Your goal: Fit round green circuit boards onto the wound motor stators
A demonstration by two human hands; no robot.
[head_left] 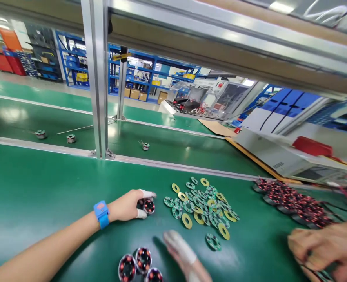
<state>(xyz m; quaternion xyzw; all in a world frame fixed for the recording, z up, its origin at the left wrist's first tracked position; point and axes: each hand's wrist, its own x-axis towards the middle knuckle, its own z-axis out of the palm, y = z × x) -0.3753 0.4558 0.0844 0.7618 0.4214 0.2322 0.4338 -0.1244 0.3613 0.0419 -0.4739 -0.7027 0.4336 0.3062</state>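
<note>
At the middle of the table, my left hand (129, 205), with a blue wristband (102, 214) and white finger covers, is closed around a small copper-wound motor stator (149, 206). Thumb and fingers press on its sides. My right hand (182, 252), also with white finger covers, reaches up from the bottom edge. It is blurred, its fingers look stretched out, and nothing shows in them. Left of it stand several more stators (143, 260), partly cut off by the frame. A pile of green ring-shaped circuit boards (213, 242) and yellow rings (186, 221) lies beyond and to the right of my right hand.
At the right edge, another person's hand (329, 246) holds something partly hidden. Behind it stand rows of copper-wound stators (297, 201). A metal post (98, 86) rises from the rail (161, 166) beyond my left hand. A few wired parts (145, 146) lie on the green strip behind.
</note>
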